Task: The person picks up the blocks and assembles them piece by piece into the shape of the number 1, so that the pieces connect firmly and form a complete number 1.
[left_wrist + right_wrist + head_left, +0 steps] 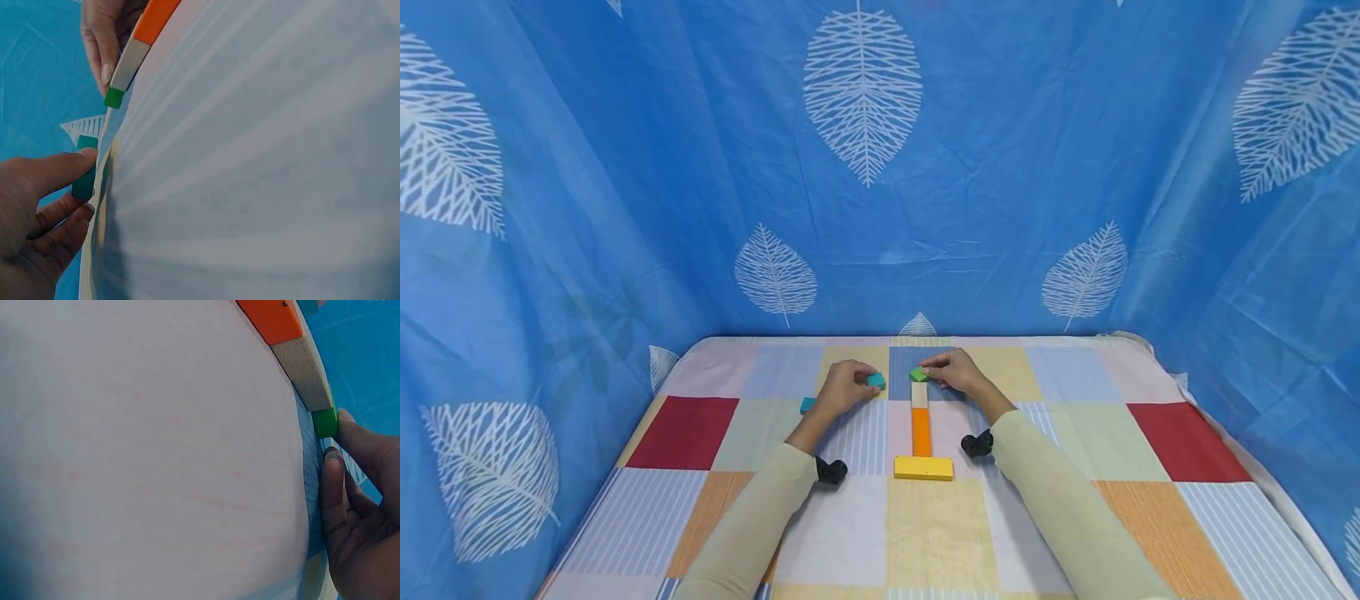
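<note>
My left hand [863,382] pinches a small teal block [876,380] just left of a line of blocks on the patchwork cloth. In the left wrist view its fingertips [87,156] press that teal block [84,178]. My right hand [931,372] pinches a green block [918,374] at the far end of the line, against a beige block [919,394]. Nearer me lie an orange block [921,431] and a crosswise yellow block [923,467]. The right wrist view shows a fingertip [345,422] on the green block [325,422].
A second teal block [807,405] lies on the cloth left of my left hand. The patchwork-covered table [1150,517] is closed in by blue leaf-print curtains [1000,167] at the back and both sides. Black wrist cameras [831,471] sit on both forearms.
</note>
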`<state>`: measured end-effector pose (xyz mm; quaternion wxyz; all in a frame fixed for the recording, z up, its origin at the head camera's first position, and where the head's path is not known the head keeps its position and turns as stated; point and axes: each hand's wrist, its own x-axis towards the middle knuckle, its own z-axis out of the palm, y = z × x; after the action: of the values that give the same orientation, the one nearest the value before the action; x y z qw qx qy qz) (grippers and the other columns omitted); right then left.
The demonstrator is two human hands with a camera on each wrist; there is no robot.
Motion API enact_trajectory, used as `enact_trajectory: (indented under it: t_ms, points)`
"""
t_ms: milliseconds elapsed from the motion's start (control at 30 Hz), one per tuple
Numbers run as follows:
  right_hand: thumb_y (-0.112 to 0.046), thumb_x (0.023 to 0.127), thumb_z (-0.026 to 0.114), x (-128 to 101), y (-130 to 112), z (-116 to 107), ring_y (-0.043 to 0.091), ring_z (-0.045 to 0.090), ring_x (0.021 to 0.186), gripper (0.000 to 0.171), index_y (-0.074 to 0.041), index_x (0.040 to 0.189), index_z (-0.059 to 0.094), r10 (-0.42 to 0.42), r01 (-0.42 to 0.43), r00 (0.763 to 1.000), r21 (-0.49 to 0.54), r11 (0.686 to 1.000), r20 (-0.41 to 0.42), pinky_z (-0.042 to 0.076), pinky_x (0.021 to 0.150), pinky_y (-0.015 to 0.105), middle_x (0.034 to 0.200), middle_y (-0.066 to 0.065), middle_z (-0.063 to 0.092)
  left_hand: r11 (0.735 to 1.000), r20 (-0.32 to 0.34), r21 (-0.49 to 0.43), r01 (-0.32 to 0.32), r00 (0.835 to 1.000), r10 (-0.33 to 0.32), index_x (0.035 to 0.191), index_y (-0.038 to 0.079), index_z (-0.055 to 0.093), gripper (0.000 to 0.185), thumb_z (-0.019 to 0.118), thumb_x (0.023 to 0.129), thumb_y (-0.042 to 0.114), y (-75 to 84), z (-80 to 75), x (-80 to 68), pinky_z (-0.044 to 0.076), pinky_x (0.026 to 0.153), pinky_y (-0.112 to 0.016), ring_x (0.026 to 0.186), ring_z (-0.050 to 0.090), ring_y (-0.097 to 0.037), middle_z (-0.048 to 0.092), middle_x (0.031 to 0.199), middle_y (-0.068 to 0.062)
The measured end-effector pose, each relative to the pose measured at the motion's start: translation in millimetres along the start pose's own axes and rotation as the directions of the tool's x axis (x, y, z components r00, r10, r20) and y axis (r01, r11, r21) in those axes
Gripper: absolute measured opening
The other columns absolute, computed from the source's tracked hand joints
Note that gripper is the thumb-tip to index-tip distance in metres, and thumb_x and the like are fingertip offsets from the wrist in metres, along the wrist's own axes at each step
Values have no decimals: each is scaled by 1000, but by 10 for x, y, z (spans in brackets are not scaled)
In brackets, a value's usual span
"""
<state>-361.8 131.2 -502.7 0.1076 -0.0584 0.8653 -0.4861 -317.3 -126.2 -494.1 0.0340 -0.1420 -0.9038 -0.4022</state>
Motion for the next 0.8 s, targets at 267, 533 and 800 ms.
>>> enact_trajectory:
  t_ms: [267, 533, 800]
  points:
    - [-17, 97, 71, 15, 4, 19, 17, 56, 70, 22, -7, 116, 77, 15, -15, 1000, -9, 1000, -13, 52, 63, 26, 104, 10, 72, 999, 4, -14, -32, 999, 32, 110, -3, 76, 29, 83, 83, 6, 82, 49, 25, 57, 78, -37, 90, 68, -26, 72, 103, -15]
    - [-16, 97, 70, 2, -10, 17, 17, 56, 70, 23, -6, 116, 77, 6, -6, 1000, 6, 1000, 5, 53, 63, 27, 104, 10, 71, 1000, -6, 10, -27, 1000, 27, 111, -1, 76, 30, 83, 84, 8, 99, 165, 84, 57, 79, -36, 89, 67, -23, 74, 103, -13]
    - [-16, 96, 71, -24, -47, 5, 17, 56, 69, 23, -6, 116, 77, 20, -20, 1000, 7, 1000, -10, 52, 63, 25, 101, 9, 71, 1000, 5, 18, -17, 1000, 17, 111, -1, 76, 29, 83, 85, 11, 142, 255, 165, 56, 75, -33, 82, 63, -19, 74, 99, -12]
